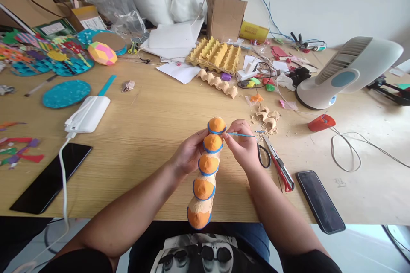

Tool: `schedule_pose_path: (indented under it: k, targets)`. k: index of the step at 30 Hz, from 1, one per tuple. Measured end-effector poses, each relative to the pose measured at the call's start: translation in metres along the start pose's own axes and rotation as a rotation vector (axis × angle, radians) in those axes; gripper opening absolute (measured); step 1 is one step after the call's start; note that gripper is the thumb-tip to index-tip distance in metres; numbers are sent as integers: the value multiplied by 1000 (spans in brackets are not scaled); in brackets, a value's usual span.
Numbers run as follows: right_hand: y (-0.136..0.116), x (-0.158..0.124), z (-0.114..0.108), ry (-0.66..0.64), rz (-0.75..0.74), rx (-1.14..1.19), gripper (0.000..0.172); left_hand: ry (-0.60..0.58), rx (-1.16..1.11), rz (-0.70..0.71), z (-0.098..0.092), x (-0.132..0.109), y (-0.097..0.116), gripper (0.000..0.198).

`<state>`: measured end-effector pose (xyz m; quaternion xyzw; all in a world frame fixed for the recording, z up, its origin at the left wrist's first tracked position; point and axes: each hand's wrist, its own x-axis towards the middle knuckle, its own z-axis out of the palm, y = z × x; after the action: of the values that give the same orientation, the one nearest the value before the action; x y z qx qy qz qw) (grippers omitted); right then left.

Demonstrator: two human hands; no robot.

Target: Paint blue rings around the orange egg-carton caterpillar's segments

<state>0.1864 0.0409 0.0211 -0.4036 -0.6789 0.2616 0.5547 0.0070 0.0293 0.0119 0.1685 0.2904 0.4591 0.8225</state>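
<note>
Centre of frame: carton strip (208, 164), probably light, crushable; best held gently by sides. Left fingers (197, 138) close on upper part; right fingers (233, 143) pinch blue strand (245, 135).

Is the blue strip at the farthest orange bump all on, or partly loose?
Partly loose: the blue strip edges the orange bump, but a length juts across the right hand.

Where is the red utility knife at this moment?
In the head view, the utility knife lies on the table, right of centre, between the black looped handle and the phone at right.
</note>
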Motion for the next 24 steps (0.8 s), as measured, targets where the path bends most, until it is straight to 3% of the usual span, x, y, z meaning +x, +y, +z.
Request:
schedule_pose_path:
  k: [6, 11, 24]
  targets:
    - [6, -1, -1, -55, 21, 180, 16, -1, -36, -38, -1, 0, 2, 11]
    - [9, 0, 0, -54, 31, 185, 17, -54, -62, -113, 4, -3, 4, 16]
    - [9, 1, -4, -101, 161, 320, 21, -8, -133, -191, 13, -7, 9, 13]
